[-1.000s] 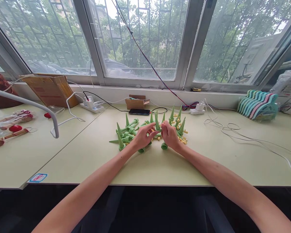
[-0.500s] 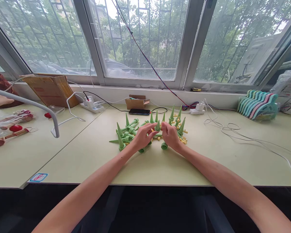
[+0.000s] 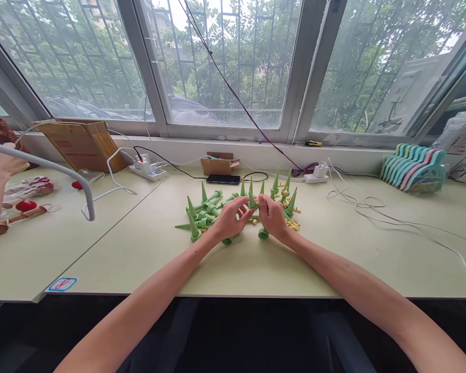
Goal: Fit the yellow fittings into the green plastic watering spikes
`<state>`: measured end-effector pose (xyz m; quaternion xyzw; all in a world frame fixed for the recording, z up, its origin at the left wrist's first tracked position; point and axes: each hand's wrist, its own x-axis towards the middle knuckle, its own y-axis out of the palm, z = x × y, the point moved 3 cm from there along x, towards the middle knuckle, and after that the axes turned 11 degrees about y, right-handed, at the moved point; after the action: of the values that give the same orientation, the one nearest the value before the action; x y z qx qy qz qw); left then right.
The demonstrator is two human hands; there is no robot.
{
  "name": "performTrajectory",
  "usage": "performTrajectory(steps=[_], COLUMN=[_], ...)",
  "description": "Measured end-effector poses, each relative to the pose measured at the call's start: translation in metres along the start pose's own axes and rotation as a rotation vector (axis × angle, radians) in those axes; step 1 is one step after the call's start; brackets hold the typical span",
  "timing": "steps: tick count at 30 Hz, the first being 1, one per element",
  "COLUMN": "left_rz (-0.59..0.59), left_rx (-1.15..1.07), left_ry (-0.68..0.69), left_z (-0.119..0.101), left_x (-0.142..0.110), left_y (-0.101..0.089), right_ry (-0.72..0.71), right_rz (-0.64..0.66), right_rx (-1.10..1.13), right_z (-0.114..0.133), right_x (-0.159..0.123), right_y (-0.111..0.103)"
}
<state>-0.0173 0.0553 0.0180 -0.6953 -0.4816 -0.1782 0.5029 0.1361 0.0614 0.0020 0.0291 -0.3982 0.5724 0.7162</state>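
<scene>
Spike [image 3: 252, 202] pinched by left hand [image 3: 228, 217] points toward far edge of desk [image 3: 233, 269]; right hand [image 3: 272, 215], curled, beside its base, contents unclear

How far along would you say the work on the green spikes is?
Apparently done: upright spikes at right, yellow pieces on or beside them. In hand: one spike at the left hand's fingertips, right hand close. Seemingly left: jumbled green parts at left.

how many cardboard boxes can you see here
2: a large brown box at the left, below the window, and a small open box in the middle, just behind the black phone.
</scene>
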Motion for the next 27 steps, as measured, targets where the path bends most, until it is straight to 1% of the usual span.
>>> performTrajectory(steps=[2, 5, 8, 11, 14, 18, 22, 27], left_rz=[0.003, -0.005, -0.033, -0.041, -0.015, -0.001, -0.007, -0.010], left_rx=[-0.020, -0.059, -0.121, -0.189, -0.228, -0.204, -0.194, -0.114], left_ry=[-0.042, -0.143, -0.230, -0.279, -0.274, -0.231, -0.222, -0.212], left_z=[-0.0011, -0.0010, 0.0005, 0.0004, -0.0026, -0.0068, -0.0078, -0.0084], left_x=[0.0006, 0.0009, 0.0007, 0.0008, 0.0013, 0.0013, 0.0005, 0.0003], left_y=[-0.0006, -0.0020, -0.0029, -0.0027, -0.0024, -0.0034, -0.0034, -0.0054], right_ry=[0.006, 0.001, -0.015, -0.033, -0.042, -0.001, 0.015, -0.011], right_rz=[-0.014, -0.014, 0.018, 0.072, 0.137, 0.179, 0.188, 0.187], right_rx=[0.007, 0.037, 0.067, 0.081, 0.084, 0.101, 0.089, 0.082], right_z=[-0.0023, -0.0034, -0.0017, 0.0006, 0.0008, -0.0032, -0.0047, 0.0030], right_x=[0.0001, -0.0001, -0.0012, -0.0028, -0.0043, -0.0048, -0.0041, -0.0032], right_y=[0.0004, 0.0006, 0.0004, 0.0011, 0.0037, 0.0074, 0.0086, 0.0034])
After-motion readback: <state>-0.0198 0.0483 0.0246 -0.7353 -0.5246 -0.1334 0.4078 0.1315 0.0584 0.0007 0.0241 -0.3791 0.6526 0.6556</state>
